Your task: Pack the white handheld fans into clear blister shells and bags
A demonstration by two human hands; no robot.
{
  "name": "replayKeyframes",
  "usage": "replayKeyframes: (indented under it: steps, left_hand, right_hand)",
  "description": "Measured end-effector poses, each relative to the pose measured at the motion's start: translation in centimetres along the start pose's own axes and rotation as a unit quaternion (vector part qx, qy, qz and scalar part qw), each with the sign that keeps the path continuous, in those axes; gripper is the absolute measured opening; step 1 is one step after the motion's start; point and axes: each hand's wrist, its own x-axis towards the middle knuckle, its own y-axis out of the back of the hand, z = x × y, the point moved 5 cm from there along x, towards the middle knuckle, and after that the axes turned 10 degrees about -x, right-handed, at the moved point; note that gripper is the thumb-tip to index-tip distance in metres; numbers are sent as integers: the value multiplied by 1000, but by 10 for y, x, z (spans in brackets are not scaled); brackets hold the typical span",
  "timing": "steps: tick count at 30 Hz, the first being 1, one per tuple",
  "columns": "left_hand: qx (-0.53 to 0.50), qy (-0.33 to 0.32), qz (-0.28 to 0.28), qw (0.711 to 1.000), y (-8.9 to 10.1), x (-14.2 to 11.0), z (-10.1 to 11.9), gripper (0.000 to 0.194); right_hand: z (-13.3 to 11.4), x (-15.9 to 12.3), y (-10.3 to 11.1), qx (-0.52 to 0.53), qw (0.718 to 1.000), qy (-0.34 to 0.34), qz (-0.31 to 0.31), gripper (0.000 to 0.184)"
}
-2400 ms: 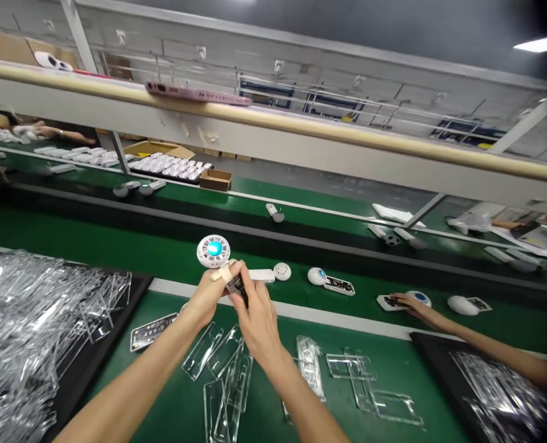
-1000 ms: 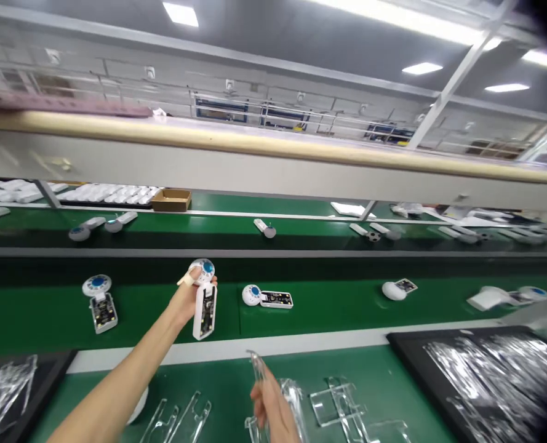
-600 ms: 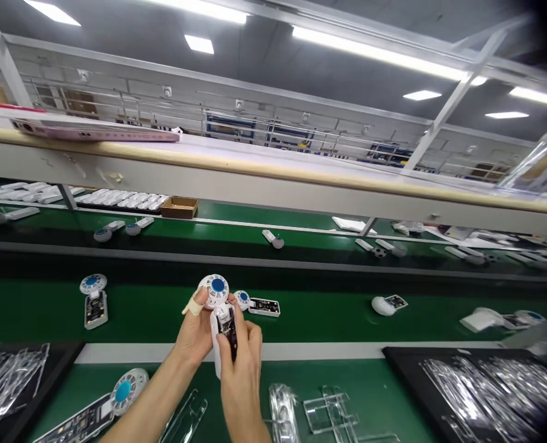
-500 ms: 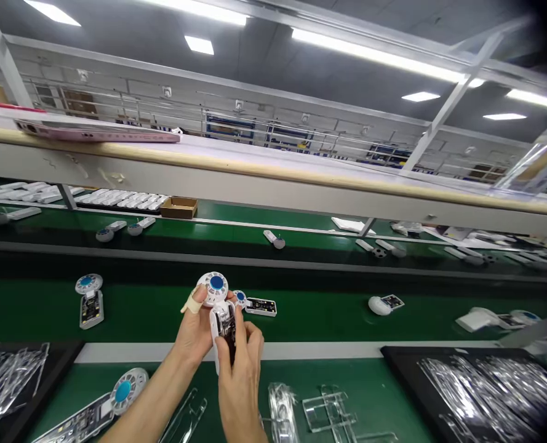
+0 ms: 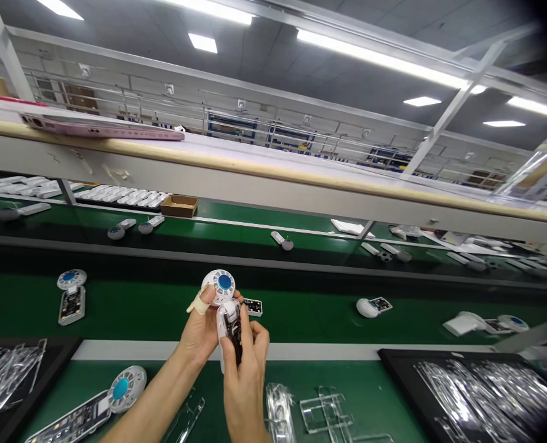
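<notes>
A small white handheld fan (image 5: 224, 282) with a blue round centre is held up in front of me. Its handle stands open, showing dark inner parts. My left hand (image 5: 201, 332) is closed around it, thumb on the fan head, with a pale wrap on the thumb. My right hand (image 5: 245, 363) grips the handle from the right, thumb and fingers on its open face. Another fan (image 5: 124, 389) with its circuit board exposed lies on the green bench, left of my left forearm. Clear plastic frames (image 5: 328, 412) lie right of my right hand.
Trays of clear plastic parts sit at left (image 5: 12, 381) and right (image 5: 476, 394). Several fans, such as one at left (image 5: 72, 295), lie on the near green belt (image 5: 301, 314). A shelf (image 5: 264, 169) crosses above, holding a pink-edged flat device (image 5: 102, 127).
Fans on the near belt have shifted left, and those on the far belt have shifted right. My hands, still holding the fan, have moved slightly right in view.
</notes>
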Motion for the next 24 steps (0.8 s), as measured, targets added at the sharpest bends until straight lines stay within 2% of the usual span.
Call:
replayKeyframes:
  steps: [4, 6, 10, 13, 16, 20, 24]
  left_hand:
    - [-5, -3, 10, 1000, 1, -2, 3, 26]
    - [-2, -17, 20, 1000, 2, -3, 4, 26]
    - [12, -54, 32, 998, -1, -6, 7, 26]
    - [45, -67, 28, 996, -7, -10, 9, 29]
    - [83, -71, 34, 993, -11, -16, 10, 36]
    - [96, -74, 56, 991, -8, -20, 12, 46]
    - [109, -70, 64, 989, -1, -22, 13, 49]
  right_hand:
    - [6, -5, -6, 16, 999, -34, -15, 50]
    - [5, -5, -5, 25, 999, -27, -36, 50]
    - [-4, 1, 4, -29, 995, -11, -95, 54]
    - [-14, 8, 14, -43, 994, -12, -97, 55]
    - [-15, 6, 10, 20, 994, -22, -104, 54]
    - [-6, 0, -1, 142, 986, -24, -85, 52]
    - [2, 1, -9, 161, 974, -36, -156, 56]
